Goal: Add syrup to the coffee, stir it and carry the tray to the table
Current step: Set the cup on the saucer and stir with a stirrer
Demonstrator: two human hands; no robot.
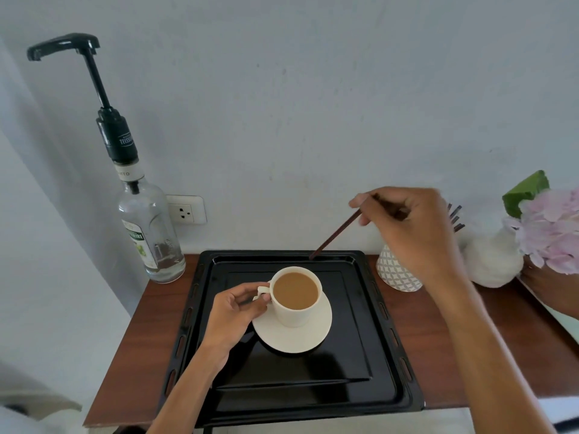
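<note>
A white cup (296, 308) of milky coffee stands on a white saucer (293, 336) in the middle of a black tray (388, 333). My left hand (235, 314) pinches the cup's handle from the left. My right hand (407, 227) hovers above the tray's far right corner and holds a thin brown stir stick (333, 235), which slants down to the left with its tip over the tray's back rim. A clear syrup bottle (150, 239) with a tall black pump stands at the table's back left corner.
The tray lies on a small brown wooden table (438, 339) against a white wall. A patterned white cup (396, 272) with more sticks stands right of the tray. A white vase (492, 261) with pink flowers sits further right. A wall socket (185, 209) is behind the bottle.
</note>
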